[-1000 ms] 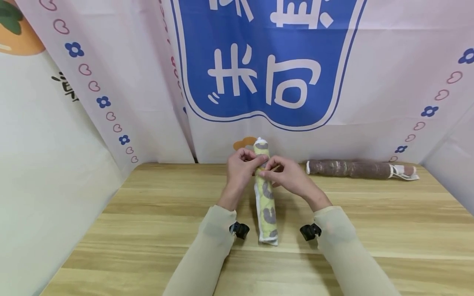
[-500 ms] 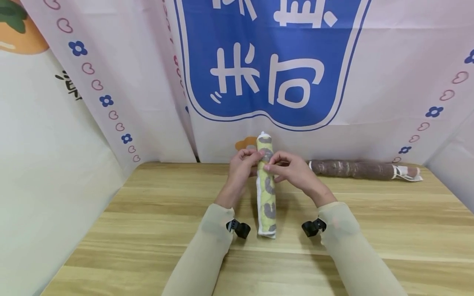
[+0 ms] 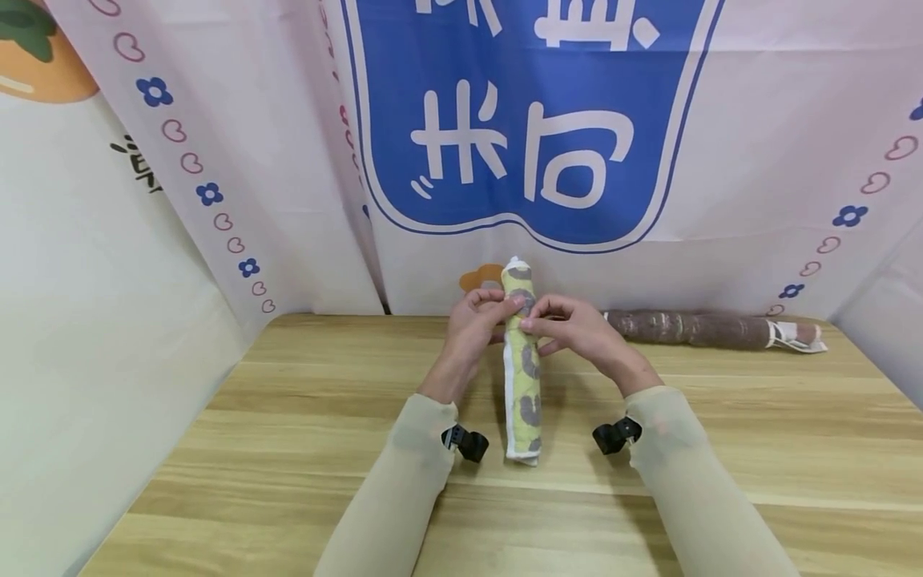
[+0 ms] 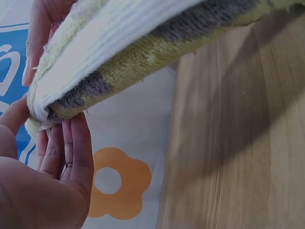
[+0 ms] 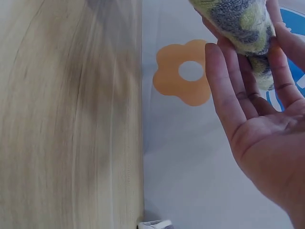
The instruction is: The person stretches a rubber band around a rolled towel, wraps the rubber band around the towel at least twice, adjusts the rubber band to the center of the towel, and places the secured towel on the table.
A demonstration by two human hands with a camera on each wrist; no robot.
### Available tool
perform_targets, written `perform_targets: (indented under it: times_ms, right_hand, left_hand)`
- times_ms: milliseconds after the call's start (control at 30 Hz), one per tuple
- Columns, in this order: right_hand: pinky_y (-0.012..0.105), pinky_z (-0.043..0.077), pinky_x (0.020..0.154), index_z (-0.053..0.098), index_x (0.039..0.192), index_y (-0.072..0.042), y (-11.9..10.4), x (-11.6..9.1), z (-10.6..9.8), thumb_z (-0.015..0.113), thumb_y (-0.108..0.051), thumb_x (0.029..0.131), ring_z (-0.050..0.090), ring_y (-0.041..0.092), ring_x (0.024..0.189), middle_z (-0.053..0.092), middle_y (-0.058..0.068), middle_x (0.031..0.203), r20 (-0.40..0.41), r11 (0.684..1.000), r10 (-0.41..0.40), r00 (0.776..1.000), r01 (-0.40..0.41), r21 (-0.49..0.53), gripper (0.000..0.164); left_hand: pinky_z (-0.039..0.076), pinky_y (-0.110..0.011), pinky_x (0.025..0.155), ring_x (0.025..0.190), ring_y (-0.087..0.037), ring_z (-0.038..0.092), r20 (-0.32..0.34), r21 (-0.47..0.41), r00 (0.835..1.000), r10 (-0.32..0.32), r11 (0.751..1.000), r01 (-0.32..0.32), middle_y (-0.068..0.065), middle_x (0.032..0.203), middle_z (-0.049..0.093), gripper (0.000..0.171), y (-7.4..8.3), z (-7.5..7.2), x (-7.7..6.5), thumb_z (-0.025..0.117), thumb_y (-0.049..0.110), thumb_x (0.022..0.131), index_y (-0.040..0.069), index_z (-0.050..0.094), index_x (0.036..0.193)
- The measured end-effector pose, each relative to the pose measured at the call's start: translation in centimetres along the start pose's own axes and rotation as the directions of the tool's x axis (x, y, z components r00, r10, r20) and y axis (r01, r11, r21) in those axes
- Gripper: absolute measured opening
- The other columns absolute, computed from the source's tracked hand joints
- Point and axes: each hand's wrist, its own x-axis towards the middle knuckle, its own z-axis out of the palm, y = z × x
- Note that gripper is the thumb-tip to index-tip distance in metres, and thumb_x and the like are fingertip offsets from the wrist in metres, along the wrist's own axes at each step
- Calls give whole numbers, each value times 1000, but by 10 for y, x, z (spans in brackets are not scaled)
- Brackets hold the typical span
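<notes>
A rolled towel (image 3: 529, 377), yellow with grey patches and a white edge, is held up lengthwise at the middle of the table in the head view. My left hand (image 3: 472, 324) grips its upper part from the left, thumb on the front. From the other side my right hand (image 3: 577, 332) pinches it slightly lower, thumb and fingertips on the cloth. In the left wrist view the towel's white edge (image 4: 114, 45) runs along the roll, with fingers (image 4: 78, 148) beneath it. The right wrist view shows the towel (image 5: 243, 24) between thumb and fingers.
A brown rolled towel (image 3: 695, 329) with a white cord at its right end lies along the back right of the wooden table (image 3: 303, 433). Behind the table hangs a printed cloth backdrop (image 3: 310, 240), with an orange flower (image 5: 178, 78) low on it.
Both hands stay on the yellow towel. Its lower end has risen slightly in the head view, and the right hand has shifted a little up the roll.
</notes>
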Motion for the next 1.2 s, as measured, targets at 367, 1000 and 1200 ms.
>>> perform_targets:
  times_ms: [367,1000,1200]
  right_hand:
    - [50,61,85,58,104,-3,-4,0,18,85,-20,93,68,29,98,66,15,110,-61,970,-129,990,113,-215,33]
    - [47,61,87,66,106,-4,-10,0,18,74,-2,99,69,41,116,65,20,127,-84,962,-193,978,171,-210,12]
    - [45,62,88,62,110,2,-8,0,15,73,-3,99,67,38,115,65,24,126,-89,991,-108,990,99,-93,16]
  left_hand:
    - [57,-27,66,80,-15,67,-109,-25,992,64,997,-67,-5,94,73,33,-1,2,-1,90,12,85,10,63,105]
    - [60,-30,72,84,-16,67,-52,-23,995,81,996,-83,-5,98,68,23,2,0,2,79,20,95,9,64,110]
    - [61,-32,77,81,-15,70,8,-69,999,53,996,-52,-5,96,70,16,1,1,2,73,7,97,9,63,110]
